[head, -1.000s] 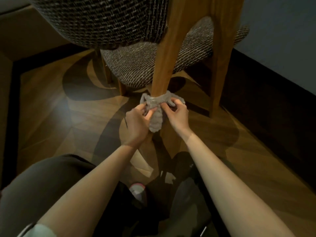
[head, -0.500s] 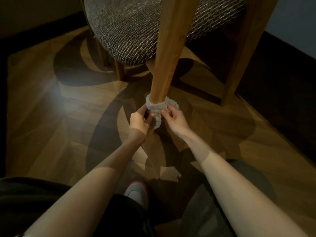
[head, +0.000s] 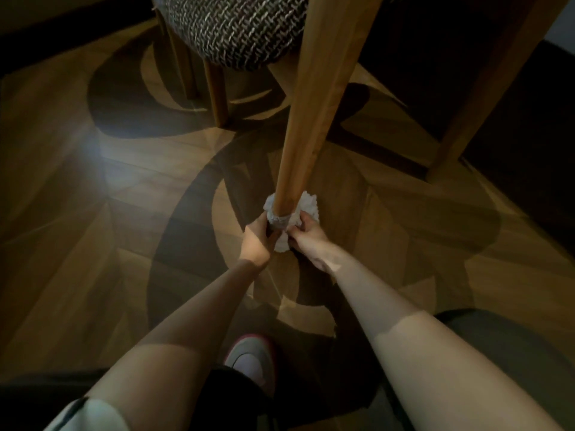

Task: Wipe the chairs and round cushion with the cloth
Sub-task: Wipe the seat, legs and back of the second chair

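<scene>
Home: parquet floor (head: 93, 213), upholstered chair (head: 236, 29)

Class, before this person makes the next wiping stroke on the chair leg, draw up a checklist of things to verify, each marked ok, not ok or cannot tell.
1. Wrap of the cloth around the wooden chair leg: ok.
2. Grip of the left hand on the cloth: ok, fingers pinch it.
3. Grip of the right hand on the cloth: ok, likewise.
4. Leg above the cloth unobstructed: ok.
5. Foot of the leg reached: cannot tell, the cloth hides it.
6. Leg surface clean: cannot tell, dim light.
</scene>
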The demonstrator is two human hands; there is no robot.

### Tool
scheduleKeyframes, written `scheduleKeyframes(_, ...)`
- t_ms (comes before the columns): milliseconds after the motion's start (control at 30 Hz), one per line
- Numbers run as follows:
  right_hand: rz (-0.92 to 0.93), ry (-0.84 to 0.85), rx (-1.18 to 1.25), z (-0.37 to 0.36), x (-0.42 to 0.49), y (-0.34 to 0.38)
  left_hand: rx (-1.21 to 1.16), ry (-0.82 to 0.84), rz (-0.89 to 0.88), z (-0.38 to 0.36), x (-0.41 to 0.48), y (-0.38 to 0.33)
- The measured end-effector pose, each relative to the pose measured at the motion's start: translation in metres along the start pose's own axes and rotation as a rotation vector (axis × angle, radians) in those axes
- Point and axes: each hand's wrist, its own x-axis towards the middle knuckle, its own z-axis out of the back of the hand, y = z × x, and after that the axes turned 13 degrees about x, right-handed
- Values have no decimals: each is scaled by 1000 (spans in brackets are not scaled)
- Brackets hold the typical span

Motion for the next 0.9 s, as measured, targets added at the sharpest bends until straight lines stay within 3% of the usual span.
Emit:
scheduleKeyframes(233,15,-21,89,-6,-3,-3,-26,13,75,-2,3,-2)
scheduleKeyframes(467,279,-119,-48,-11,-34,26,-102,-9,60,20,-6,-30)
scheduleKeyframes(700,567,-10,-148,12,-85,96,-220,-73,-34,56,-19,-104)
scheduleKeyframes(900,766,29,-195,21,-124,155,-150,-137,-142,95,-28,-160)
